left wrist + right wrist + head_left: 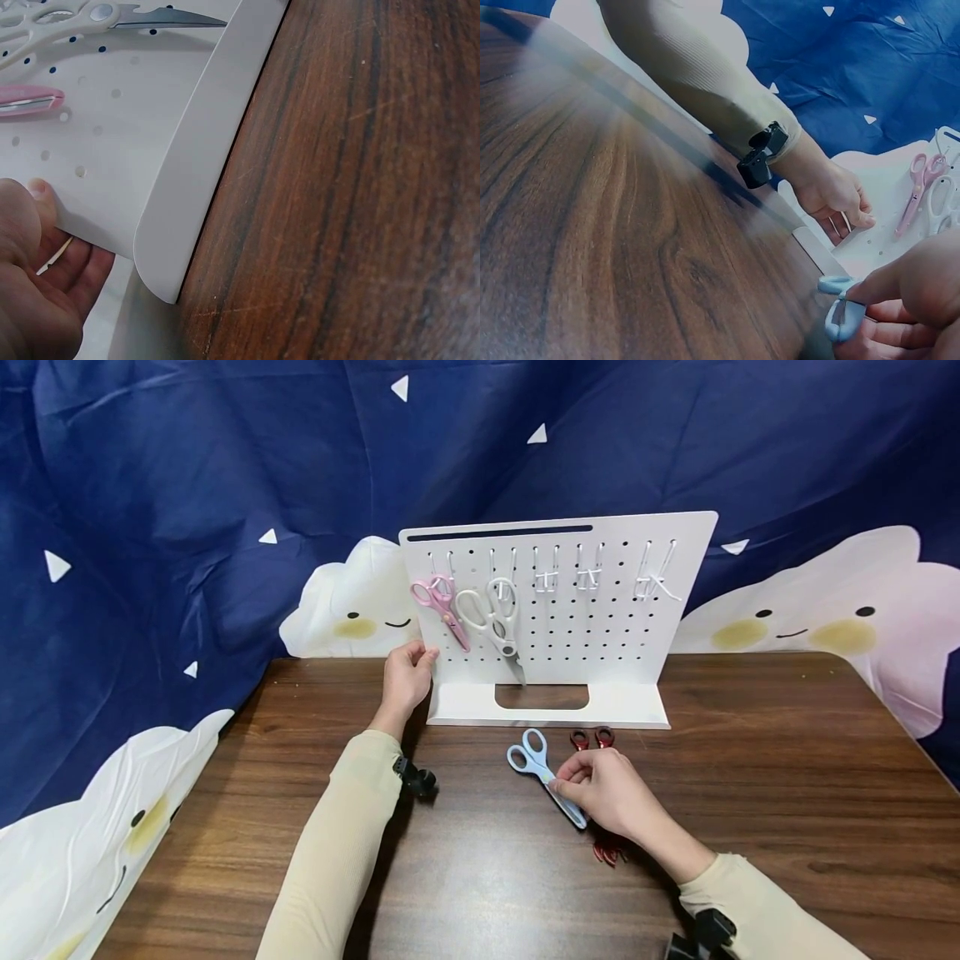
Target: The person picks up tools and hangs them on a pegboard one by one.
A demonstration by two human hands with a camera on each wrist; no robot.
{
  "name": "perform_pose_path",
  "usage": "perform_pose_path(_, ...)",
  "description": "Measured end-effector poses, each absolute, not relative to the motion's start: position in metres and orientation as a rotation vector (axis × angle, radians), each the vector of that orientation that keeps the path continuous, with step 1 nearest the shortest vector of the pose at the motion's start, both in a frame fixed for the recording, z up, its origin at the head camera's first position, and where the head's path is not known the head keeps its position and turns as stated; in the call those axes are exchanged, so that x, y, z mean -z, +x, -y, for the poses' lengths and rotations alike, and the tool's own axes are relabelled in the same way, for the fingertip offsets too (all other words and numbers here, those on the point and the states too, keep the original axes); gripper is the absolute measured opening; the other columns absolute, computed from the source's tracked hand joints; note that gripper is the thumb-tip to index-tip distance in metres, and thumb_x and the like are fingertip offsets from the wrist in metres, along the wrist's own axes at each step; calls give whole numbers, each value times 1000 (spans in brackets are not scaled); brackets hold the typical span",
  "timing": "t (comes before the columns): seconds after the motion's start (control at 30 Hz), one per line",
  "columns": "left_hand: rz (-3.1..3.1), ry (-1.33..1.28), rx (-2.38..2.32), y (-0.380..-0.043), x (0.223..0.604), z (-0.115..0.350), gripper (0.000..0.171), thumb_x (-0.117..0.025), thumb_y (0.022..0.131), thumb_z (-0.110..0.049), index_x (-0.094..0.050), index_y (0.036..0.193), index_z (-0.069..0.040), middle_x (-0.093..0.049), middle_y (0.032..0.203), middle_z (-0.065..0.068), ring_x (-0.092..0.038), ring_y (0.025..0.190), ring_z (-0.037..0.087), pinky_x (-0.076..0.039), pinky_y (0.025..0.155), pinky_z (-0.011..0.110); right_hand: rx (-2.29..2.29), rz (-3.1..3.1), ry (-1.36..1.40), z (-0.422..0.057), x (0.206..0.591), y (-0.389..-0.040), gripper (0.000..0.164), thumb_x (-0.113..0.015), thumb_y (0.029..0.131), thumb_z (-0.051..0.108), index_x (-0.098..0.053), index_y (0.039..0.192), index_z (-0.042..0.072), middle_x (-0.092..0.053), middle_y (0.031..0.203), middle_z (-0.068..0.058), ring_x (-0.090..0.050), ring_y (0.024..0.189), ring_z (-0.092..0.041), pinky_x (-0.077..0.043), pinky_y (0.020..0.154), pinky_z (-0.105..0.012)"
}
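My left hand (408,677) grips the lower left edge of a white pegboard stand (577,656); in the left wrist view the thumb (43,199) lies on its front and the fingers curl behind. My right hand (609,789) pinches a pair of light blue scissors (535,762) near the middle, thumb and fingertips on it. The handles point toward the board and the blades toward me, over the table. Partly hidden under that hand is a pair of dark red scissors (604,737), its handle loops showing beyond the fingers.
Pink scissors (442,602) and white kitchen scissors (495,618) hang on hooks at the board's left. Further white hooks (588,578) line its upper right. Small red pieces (609,853) show below the right hand on the wooden table (787,793). A blue curtain (225,460) hangs behind.
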State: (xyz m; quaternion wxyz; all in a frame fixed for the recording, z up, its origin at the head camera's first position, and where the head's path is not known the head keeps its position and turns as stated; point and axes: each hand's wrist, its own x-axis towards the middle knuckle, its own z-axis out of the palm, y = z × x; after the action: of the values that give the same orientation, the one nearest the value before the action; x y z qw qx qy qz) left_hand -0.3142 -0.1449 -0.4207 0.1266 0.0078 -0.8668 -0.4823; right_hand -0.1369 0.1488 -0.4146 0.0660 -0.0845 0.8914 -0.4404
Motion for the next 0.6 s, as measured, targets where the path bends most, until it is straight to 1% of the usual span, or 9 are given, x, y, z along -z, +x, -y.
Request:
perform_pose_path(0.13,2517,16,1396,-315,422,145,32,-66,109,-19,-71,96,11,-60,79,6,-50,83,23,-39,77,32,1381,-2664,-264,-151,414,-137,10,-81,94,11,-76,90,4,-72,76,0,-61,66,-7,-49,62,-22)
perform_pose_path(0.27,2516,14,1392,-315,422,146,32,-66,109,-19,-71,96,11,-58,76,3,-50,82,23,-39,76,32,1426,-2645,-249,-152,414,-140,10,-81,95,11,-76,91,3,-73,77,0,-62,67,-6,-50,62,-21)
perform_pose_path(0.37,2518,13,1391,-315,422,146,32,-66,109,-19,-72,96,10,-60,78,5,-50,82,23,-39,77,32,1464,-2640,-227,-154,414,-142,10,-81,95,10,-76,93,2,-73,78,-1,-63,68,-5,-51,62,-21)
perform_pose_path(0.53,2515,9,1400,-315,422,146,31,-66,109,-18,-72,97,9,-68,88,19,-51,84,24,-40,78,32,1532,-2639,-200,-155,410,-144,11,-81,96,11,-77,96,1,-72,76,0,-60,66,-4,-49,60,-22)
perform_pose_path(0.6,2512,9,1405,-315,422,146,30,-66,109,-18,-72,96,8,-68,90,21,-51,85,24,-40,78,32,1558,-2645,-205,-156,408,-145,11,-81,96,11,-77,97,1,-71,75,0,-59,65,-4,-49,59,-23)
